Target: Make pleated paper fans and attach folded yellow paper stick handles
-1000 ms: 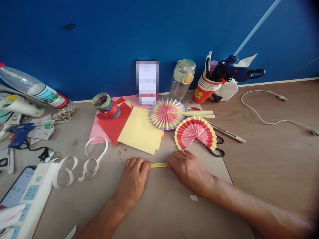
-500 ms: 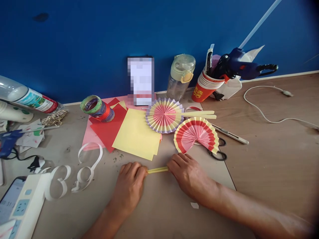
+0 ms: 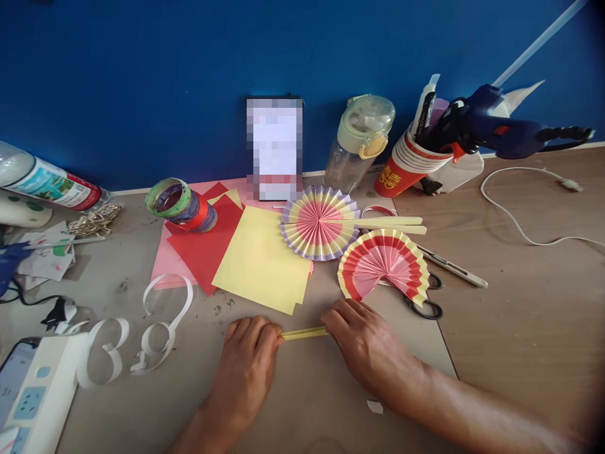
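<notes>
1. Yellow strip (image 3: 304, 333), narrow and seemingly layered paper, stretches between the two hands near the middle of the counter (image 3: 307, 403); whether it lies flat there or is lifted slightly is hard to tell.
2. Left hand (image 3: 248, 362) at its nine o'clock end: the grip appears to pinch that end, fingers curled over it.
3. Right hand (image 3: 373, 343) at its three o'clock end: the grip appears to pinch there too; both thumbs are mostly hidden.
4. Uneven pressure from the two hands could let the layers slide out of line and set a crooked fold.
5. Pulling too hard outward could tear thin paper or slip an end free.
6. Moving the right knuckles toward twelve could bump the half-round paper fan (image 3: 384, 261), at one to two o'clock from the strip, and crush its pleats.
7. The strip's long axis runs nearly nine to three, its right end tipped slightly toward two, its long edge facing the yellow sheet (image 3: 265, 258) at eleven.
</notes>
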Available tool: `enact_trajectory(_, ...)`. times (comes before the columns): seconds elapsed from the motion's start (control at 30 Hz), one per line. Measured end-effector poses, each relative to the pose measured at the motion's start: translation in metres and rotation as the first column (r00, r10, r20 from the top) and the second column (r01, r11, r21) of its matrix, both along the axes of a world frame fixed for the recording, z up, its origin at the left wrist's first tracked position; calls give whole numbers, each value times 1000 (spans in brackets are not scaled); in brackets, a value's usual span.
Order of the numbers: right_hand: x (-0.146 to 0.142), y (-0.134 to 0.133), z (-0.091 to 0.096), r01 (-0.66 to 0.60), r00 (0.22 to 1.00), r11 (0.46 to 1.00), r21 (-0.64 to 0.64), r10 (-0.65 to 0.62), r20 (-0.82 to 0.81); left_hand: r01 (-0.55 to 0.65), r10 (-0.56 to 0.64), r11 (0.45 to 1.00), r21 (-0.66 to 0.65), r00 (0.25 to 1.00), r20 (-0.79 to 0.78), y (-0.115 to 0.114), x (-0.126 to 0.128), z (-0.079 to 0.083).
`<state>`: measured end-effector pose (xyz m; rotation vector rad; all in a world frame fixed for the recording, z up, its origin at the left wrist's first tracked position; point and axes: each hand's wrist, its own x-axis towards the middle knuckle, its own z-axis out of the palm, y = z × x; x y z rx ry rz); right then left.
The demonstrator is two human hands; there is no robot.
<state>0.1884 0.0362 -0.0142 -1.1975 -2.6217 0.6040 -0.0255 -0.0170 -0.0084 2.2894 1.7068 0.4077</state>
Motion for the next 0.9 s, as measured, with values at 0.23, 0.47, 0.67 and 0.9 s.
enact_trajectory(0.23,-1,0,-1,22,999,1000,-17,-22,-28,-5,6,1000,-28,1000,28,1,-2,0)
enact_trajectory(0.47,0,5,0,-1,1000,1000,12,1,-15,-20,20,1000,21,1000,23,2,0,3)
enact_trajectory(0.67,-2,8,-1,-7,1000,1000,16,7,14,-60,60,998,-5,998,11,3,2,4)
enact_trajectory(0.9,-2,10,0,2,1000,1000,15,-1,-16,-120,120,993,1,992,-30,3,6,3)
